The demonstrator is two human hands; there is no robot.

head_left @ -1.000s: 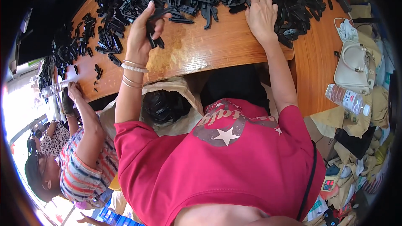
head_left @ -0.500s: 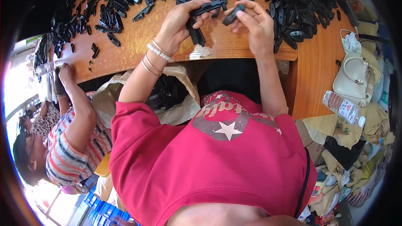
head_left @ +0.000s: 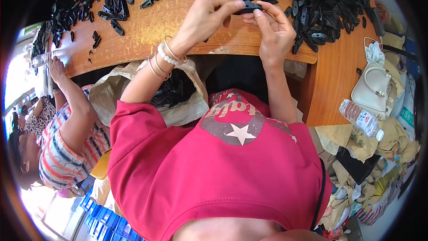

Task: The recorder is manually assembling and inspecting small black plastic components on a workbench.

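A curved wooden table (head_left: 187, 27) carries a dense heap of black plastic clips (head_left: 321, 0) just beyond and right of the gripping fingers, with thinner scattered clips (head_left: 102, 4) well off to the left.

table: my wooden worktop (head_left: 156, 31), warm orange grain, curved front edge | side: a second wooden surface (head_left: 336, 80) on my right | floor: blue crates (head_left: 100, 216) low on my left | light: bright daylight from my left
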